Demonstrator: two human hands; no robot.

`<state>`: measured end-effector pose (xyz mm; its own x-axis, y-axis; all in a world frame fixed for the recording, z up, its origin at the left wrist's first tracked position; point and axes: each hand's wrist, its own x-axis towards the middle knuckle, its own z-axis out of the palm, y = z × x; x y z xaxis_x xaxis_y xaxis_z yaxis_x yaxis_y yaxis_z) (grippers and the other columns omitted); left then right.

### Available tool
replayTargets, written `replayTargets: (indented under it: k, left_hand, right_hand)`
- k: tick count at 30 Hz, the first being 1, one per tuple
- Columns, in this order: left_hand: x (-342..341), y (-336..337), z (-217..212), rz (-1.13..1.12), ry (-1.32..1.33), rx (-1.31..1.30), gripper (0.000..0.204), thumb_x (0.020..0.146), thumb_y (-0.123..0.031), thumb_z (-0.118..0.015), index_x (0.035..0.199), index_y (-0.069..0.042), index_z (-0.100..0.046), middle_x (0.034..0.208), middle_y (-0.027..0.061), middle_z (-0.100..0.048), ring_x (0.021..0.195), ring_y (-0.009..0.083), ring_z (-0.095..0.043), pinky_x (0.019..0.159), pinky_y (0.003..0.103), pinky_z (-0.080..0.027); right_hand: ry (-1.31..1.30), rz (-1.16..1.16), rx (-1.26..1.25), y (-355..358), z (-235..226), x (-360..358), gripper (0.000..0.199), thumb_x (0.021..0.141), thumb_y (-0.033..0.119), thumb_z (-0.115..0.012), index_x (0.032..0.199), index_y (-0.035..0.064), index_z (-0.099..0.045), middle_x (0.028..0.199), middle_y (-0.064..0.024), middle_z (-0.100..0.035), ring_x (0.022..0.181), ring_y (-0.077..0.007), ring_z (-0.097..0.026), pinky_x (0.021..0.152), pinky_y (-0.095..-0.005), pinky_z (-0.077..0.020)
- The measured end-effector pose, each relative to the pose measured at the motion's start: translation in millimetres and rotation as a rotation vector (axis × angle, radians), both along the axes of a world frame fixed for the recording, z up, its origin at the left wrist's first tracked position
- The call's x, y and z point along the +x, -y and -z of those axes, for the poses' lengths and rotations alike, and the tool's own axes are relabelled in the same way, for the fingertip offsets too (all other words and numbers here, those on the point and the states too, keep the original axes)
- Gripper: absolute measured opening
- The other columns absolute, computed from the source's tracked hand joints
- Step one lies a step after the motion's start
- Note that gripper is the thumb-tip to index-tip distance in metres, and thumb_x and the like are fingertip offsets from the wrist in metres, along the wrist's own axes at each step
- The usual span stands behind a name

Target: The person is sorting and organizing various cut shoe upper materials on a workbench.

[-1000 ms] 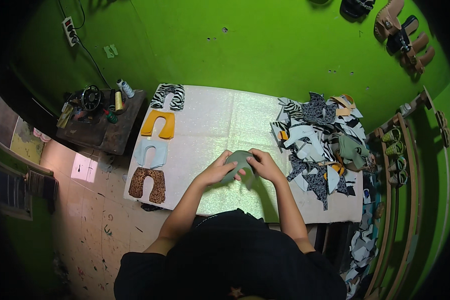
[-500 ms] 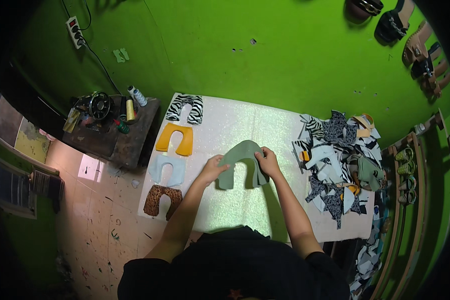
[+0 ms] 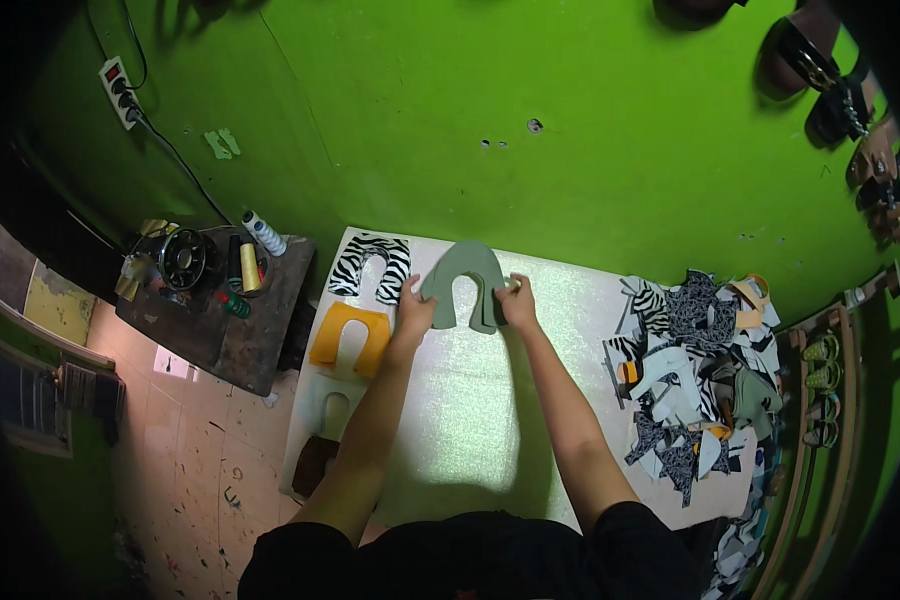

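Spanning the gap between left hand (image 3: 411, 313) and right hand (image 3: 518, 303), both gripping it, grey-green U-shaped piece (image 3: 463, 278)

I read place as small shoemaking workshop. Evidence: white-covered worktable (image 3: 490, 420) with row of U-shaped cut upper pieces, zebra-print (image 3: 370, 268), yellow (image 3: 350, 337); heap of patterned offcuts (image 3: 695, 375) at right edge; finished dark sandals (image 3: 840, 90) hung on bright green wall (image 3: 470, 100); thread spools (image 3: 255, 250) on dark side table (image 3: 220, 320); littered tile floor (image 3: 180, 430).
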<state>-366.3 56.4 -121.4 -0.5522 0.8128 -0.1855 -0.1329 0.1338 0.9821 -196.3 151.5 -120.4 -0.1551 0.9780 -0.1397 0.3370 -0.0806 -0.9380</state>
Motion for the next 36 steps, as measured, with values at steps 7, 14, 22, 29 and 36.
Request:
replayTargets:
  k: [7, 14, 22, 29, 36]
  left_hand:
    - [6.2, 10.5, 39.3, -0.159, -0.329, -0.132, 0.045, 0.066, -0.004, -0.063, 0.108, -0.005, -0.047, 0.085, 0.0137, -0.062, 0.067, 0.0225, -0.062, 0.057, 0.031, -0.049]
    - [3.0, 11.0, 47.2, -0.21, -0.471, -0.162, 0.023, 0.068, -0.001, -0.059, 0.091, -0.004, -0.056, 0.077, 0.0123, -0.061, 0.069, 0.025, -0.06, 0.061, 0.032, -0.047]
    - [1.3, 21.0, 54.6, -0.179, -0.534, -0.12, 0.016, 0.067, -0.001, -0.06, 0.083, -0.003, -0.059, 0.073, 0.0117, -0.061, 0.066, 0.0251, -0.059, 0.06, 0.032, -0.046]
    - [-7.2, 27.8, 53.5, -0.171, -0.475, -0.151, 0.015, 0.069, -0.001, -0.06, 0.084, -0.003, -0.059, 0.072, 0.0099, -0.062, 0.061, 0.0221, -0.061, 0.056, 0.03, -0.048]
    - [-4.2, 30.1, 37.0, -0.139, -0.313, -0.118, 0.014, 0.072, 0.001, -0.059, 0.086, 0.0, -0.059, 0.075, 0.0108, -0.062, 0.059, 0.0183, -0.062, 0.051, 0.025, -0.048]
  right_hand:
    - [0.198, -0.019, 0.07, 14.4, 16.1, 1.9, 0.035, 0.07, 0.007, -0.063, 0.103, 0.002, -0.05, 0.077, -0.0128, -0.057, 0.07, -0.0234, -0.057, 0.068, -0.0328, -0.0465]
    - [0.337, -0.016, 0.264, 21.3, 9.1, 1.8, 0.024, 0.069, 0.003, -0.055, 0.092, -0.003, -0.052, 0.068, -0.0187, -0.058, 0.066, -0.0303, -0.059, 0.065, -0.0369, -0.0467]
    - [-0.224, 0.189, -0.321, 19.8, 2.1, 4.7, 0.011, 0.073, -0.006, -0.048, 0.082, -0.003, -0.044, 0.063, -0.0145, -0.056, 0.04, -0.021, -0.056, 0.031, -0.0289, -0.0406]
    - [0.808, -0.096, 0.377, 53.3, -24.1, -7.1, 0.016, 0.071, 0.015, -0.061, 0.082, 0.0034, -0.058, 0.083, -0.0141, -0.054, 0.075, -0.0309, -0.056, 0.065, -0.0421, -0.0482]
    - [0.625, -0.295, 0.133, 52.8, -23.8, -51.1, 0.021, 0.074, 0.022, -0.059, 0.078, 0.0018, -0.062, 0.076, -0.0199, -0.061, 0.073, -0.0355, -0.06, 0.065, -0.0422, -0.0481]
